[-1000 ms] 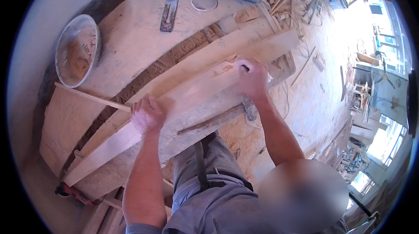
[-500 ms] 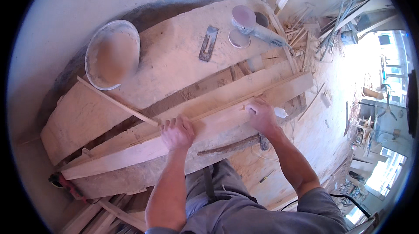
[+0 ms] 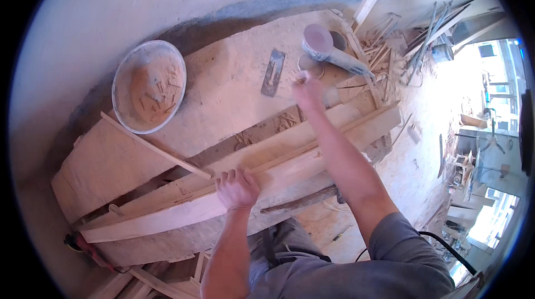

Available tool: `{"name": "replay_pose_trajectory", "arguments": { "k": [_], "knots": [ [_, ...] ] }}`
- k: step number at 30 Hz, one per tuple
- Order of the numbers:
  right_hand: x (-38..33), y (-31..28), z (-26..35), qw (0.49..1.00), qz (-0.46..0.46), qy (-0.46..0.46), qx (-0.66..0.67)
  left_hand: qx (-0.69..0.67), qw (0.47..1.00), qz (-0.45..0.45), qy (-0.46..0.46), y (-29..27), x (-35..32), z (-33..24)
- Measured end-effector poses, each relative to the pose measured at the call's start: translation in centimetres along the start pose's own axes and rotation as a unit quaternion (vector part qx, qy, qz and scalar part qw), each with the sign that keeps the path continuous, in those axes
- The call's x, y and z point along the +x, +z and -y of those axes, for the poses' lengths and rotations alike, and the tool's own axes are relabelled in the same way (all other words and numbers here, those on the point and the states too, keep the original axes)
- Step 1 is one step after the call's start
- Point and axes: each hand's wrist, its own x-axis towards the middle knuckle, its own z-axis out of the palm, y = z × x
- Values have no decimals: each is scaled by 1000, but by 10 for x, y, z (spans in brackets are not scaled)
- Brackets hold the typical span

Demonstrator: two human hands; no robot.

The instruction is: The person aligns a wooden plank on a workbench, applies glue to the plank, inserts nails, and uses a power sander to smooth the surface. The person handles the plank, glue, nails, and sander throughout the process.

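A long pale wooden board (image 3: 184,214) lies along the near side of the dusty workbench (image 3: 223,54). My left hand (image 3: 238,188) is closed over its top edge, near the end of a thin wooden stick (image 3: 156,146). My right hand (image 3: 308,94) is raised beyond the board, over the bench. Its fingers are pinched together, and whatever they hold is too small to make out. Just past them lies a round disc (image 3: 310,65), partly covered by the hand. Beside it are a tub with a purplish top (image 3: 317,40) and a pale tube (image 3: 351,62).
A white basin (image 3: 184,87) with wood scraps and dust sits at the far left. A flat metal plate tool (image 3: 273,73) lies mid-bench. Near the gap in the bench is sawdust. Scrap wood (image 3: 382,48) is piled at the right; a red tool (image 3: 92,246) is at the lower left.
My right hand has left the board and reached forward over the bench toward the disc. My left hand stays on the board. The view has shifted slightly.
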Motion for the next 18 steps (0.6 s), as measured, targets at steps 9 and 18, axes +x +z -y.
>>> {"name": "replay_pose_trajectory", "arguments": {
  "k": [9,18],
  "knots": [
    [-14,60,78,986,101,51,-125,32,999,-2,13,4,1,-7],
    [-67,-24,102,947,315,47,26,14,1000,14,2,3,0,-2]
  ]
}}
